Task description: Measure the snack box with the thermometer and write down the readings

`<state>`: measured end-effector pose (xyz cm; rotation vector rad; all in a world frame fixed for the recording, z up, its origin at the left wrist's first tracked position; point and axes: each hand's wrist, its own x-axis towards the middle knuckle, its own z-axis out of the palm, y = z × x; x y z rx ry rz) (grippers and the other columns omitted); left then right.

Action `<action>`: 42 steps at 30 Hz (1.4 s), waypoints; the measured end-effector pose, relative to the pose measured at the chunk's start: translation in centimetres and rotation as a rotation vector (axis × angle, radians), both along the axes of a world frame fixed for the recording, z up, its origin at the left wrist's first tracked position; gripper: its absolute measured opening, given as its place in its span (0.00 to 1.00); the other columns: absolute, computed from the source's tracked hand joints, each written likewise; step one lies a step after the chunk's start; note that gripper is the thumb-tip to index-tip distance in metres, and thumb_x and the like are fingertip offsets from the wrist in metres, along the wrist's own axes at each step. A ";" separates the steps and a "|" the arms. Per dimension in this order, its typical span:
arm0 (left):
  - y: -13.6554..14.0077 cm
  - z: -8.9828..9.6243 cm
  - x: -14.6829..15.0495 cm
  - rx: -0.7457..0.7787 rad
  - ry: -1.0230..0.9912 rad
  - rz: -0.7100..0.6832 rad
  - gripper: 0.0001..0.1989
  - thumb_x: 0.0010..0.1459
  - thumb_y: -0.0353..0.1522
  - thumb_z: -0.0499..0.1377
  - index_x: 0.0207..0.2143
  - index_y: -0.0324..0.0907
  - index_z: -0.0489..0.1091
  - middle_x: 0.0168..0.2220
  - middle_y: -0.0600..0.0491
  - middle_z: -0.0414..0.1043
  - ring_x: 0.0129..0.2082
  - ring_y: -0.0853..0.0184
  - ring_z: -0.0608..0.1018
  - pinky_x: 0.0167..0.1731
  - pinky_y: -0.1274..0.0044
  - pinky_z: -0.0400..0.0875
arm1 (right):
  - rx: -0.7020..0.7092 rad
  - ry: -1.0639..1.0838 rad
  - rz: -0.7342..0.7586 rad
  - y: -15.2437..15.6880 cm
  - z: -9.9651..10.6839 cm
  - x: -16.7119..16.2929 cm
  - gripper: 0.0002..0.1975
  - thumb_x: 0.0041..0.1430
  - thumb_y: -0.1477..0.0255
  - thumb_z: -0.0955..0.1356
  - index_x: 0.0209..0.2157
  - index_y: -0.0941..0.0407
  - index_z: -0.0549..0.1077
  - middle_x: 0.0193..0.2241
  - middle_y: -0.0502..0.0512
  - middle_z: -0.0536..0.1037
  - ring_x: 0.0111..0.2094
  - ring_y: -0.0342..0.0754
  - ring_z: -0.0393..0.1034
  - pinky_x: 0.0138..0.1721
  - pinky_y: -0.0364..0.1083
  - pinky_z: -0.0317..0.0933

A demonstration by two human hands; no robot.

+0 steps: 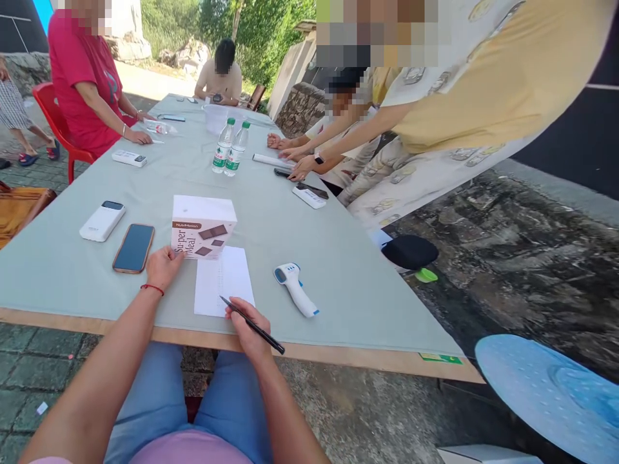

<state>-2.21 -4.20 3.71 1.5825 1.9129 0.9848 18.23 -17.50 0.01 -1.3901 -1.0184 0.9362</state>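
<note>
Between the fingers of my right hand (pixel 249 325) is a black pen (pixel 258 330), its tip over a sheet of white paper (pixel 207 293) with faint rows of marks. My left hand (pixel 165 265) pinches the lower left corner of a white and brown box (pixel 203 225) printed "Super Meal", which stands at the paper's far edge. Just left of that hand lies a phone (pixel 134 248) with a dark screen. A white device with a small dark display, like a power bank (pixel 102 221), rests beyond the phone. A white and blue infrared thermometer (pixel 296 289) lies right of the paper.
Two water bottles (pixel 227 151) with green caps stand mid-table before a clear plastic basin (pixel 217 119). Other white devices (pixel 129 158) lie along the edges. People sit at the left and far end; others lean in from the right. A blue hat (pixel 551 393) is at lower right.
</note>
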 end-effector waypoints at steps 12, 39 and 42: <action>0.0 -0.4 -0.1 -0.006 0.032 -0.010 0.21 0.53 0.41 0.62 0.18 0.45 0.54 0.18 0.58 0.59 0.22 0.68 0.61 0.27 0.75 0.52 | 0.024 -0.183 -0.007 0.7 -2.3 -0.8 0.09 0.48 0.61 0.66 0.25 0.53 0.71 0.20 0.48 0.72 0.24 0.46 0.65 0.29 0.46 0.62; 0.2 -0.1 -0.2 0.014 0.017 0.008 0.22 0.52 0.41 0.62 0.17 0.45 0.52 0.16 0.59 0.56 0.22 0.69 0.59 0.25 0.75 0.51 | 0.123 -0.358 0.063 0.9 -2.3 -0.7 0.08 0.54 0.65 0.64 0.25 0.53 0.71 0.18 0.46 0.69 0.21 0.44 0.62 0.26 0.44 0.57; 0.3 -0.1 -0.3 0.020 0.018 0.011 0.22 0.52 0.40 0.62 0.17 0.44 0.52 0.17 0.59 0.57 0.22 0.69 0.59 0.25 0.75 0.52 | 0.123 -0.350 0.065 1.0 -2.1 -0.8 0.08 0.53 0.65 0.64 0.25 0.53 0.70 0.18 0.46 0.69 0.20 0.44 0.62 0.26 0.44 0.57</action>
